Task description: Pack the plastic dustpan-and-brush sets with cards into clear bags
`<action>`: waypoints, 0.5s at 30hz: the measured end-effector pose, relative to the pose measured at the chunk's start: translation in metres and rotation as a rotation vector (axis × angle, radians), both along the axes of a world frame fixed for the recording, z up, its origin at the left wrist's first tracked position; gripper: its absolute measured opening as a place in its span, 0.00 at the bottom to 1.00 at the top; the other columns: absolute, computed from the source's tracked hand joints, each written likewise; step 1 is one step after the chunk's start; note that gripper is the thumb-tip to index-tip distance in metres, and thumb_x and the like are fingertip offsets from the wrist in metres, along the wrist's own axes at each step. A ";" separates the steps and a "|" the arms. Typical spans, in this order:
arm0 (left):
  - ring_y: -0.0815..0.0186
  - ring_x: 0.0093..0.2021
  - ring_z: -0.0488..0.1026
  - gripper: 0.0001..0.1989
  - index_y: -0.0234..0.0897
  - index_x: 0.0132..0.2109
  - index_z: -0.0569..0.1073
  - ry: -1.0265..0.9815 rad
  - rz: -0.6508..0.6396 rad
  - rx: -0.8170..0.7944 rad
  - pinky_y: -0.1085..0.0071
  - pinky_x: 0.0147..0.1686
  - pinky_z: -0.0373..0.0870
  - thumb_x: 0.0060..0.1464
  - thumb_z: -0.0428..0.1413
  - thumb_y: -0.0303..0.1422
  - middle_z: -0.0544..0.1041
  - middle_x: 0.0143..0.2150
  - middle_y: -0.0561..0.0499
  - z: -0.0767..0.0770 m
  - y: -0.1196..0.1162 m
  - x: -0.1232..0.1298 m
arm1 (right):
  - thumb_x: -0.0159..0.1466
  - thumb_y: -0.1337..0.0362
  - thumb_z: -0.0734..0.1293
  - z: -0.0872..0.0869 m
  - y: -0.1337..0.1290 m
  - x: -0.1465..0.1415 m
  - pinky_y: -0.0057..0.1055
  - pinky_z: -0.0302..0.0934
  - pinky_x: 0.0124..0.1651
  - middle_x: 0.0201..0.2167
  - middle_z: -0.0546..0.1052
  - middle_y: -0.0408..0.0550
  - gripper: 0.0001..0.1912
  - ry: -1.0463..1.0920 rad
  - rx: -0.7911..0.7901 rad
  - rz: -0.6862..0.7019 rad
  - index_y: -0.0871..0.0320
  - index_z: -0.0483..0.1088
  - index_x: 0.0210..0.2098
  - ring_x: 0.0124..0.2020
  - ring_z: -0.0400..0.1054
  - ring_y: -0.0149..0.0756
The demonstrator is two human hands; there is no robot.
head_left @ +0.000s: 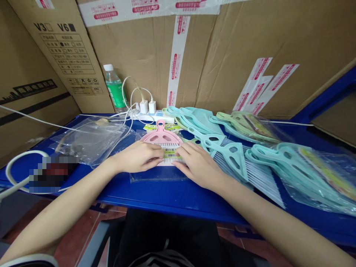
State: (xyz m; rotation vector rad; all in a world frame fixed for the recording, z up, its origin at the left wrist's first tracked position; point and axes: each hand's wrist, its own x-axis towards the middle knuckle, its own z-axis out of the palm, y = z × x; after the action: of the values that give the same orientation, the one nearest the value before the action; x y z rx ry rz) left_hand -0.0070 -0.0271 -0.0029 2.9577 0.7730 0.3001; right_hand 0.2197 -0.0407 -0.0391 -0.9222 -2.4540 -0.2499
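Observation:
A pink dustpan [160,128] lies on the blue table in front of me, its looped handle pointing away. A brush with white bristles [158,144] rests on it. Across the set is a printed label card [170,152], with a clear plastic bag [144,177] spread underneath. My left hand [140,155] has its fingers curled at the card's left edge. From the right, my right hand [196,161] pinches the card's other edge, its thumb near the lower side. Parts of the card and dustpan are hidden behind the fingers.
Loose turquoise brushes [230,155] and dustpans [200,116] lie to the right. Bagged sets [308,170] are beyond them. Left are clear bags [91,137] and a blurred-out object [54,174]. A power strip [155,117] with cables and a bottle [115,91] stand behind.

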 end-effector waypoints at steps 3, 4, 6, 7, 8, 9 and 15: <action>0.69 0.25 0.67 0.15 0.37 0.33 0.69 -0.010 0.014 0.004 0.72 0.27 0.61 0.66 0.43 0.32 0.72 0.27 0.53 0.001 -0.001 0.000 | 0.69 0.63 0.61 -0.002 0.001 -0.004 0.37 0.60 0.37 0.30 0.73 0.50 0.09 -0.027 0.123 0.000 0.57 0.68 0.33 0.35 0.67 0.43; 0.69 0.25 0.66 0.15 0.37 0.33 0.69 -0.011 0.024 0.001 0.72 0.27 0.61 0.66 0.43 0.32 0.72 0.27 0.53 0.002 -0.001 0.001 | 0.69 0.64 0.61 -0.003 0.002 -0.005 0.36 0.60 0.38 0.30 0.73 0.50 0.09 -0.041 0.163 0.002 0.58 0.69 0.33 0.35 0.67 0.43; 0.69 0.25 0.66 0.15 0.37 0.34 0.69 -0.010 0.042 -0.007 0.72 0.28 0.61 0.66 0.42 0.33 0.72 0.27 0.53 0.003 -0.001 0.001 | 0.68 0.68 0.60 -0.004 0.002 -0.006 0.36 0.58 0.38 0.29 0.74 0.50 0.09 -0.072 0.223 -0.004 0.58 0.70 0.32 0.34 0.67 0.42; 0.69 0.25 0.67 0.15 0.37 0.34 0.69 -0.010 0.048 -0.011 0.72 0.28 0.61 0.66 0.43 0.33 0.72 0.27 0.53 0.004 -0.002 0.001 | 0.68 0.70 0.60 -0.004 0.003 -0.007 0.36 0.57 0.38 0.29 0.74 0.50 0.10 -0.087 0.240 -0.010 0.59 0.70 0.32 0.34 0.66 0.42; 0.69 0.25 0.67 0.15 0.37 0.34 0.69 -0.011 0.051 -0.016 0.72 0.28 0.61 0.66 0.43 0.33 0.72 0.27 0.53 0.004 -0.002 0.001 | 0.67 0.71 0.59 -0.004 0.002 -0.007 0.35 0.57 0.38 0.29 0.74 0.50 0.11 -0.099 0.252 -0.019 0.58 0.70 0.32 0.34 0.66 0.42; 0.69 0.26 0.67 0.15 0.37 0.33 0.69 -0.014 0.050 -0.023 0.72 0.28 0.61 0.65 0.43 0.33 0.72 0.27 0.53 0.005 -0.002 0.001 | 0.67 0.73 0.58 -0.004 0.002 -0.007 0.35 0.56 0.38 0.29 0.74 0.50 0.12 -0.109 0.258 -0.027 0.58 0.71 0.32 0.34 0.66 0.42; 0.70 0.25 0.66 0.07 0.37 0.30 0.68 -0.015 0.048 -0.070 0.73 0.28 0.61 0.56 0.48 0.28 0.71 0.26 0.55 0.008 -0.003 -0.003 | 0.65 0.77 0.55 0.000 -0.003 -0.002 0.35 0.55 0.37 0.30 0.74 0.52 0.16 -0.090 0.264 -0.029 0.59 0.71 0.33 0.34 0.66 0.42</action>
State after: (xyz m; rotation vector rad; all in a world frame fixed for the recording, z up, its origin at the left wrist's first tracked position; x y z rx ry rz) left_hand -0.0096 -0.0301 0.0052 2.8715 0.8358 0.2919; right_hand 0.2176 -0.0441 -0.0390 -0.8476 -2.4134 -0.6218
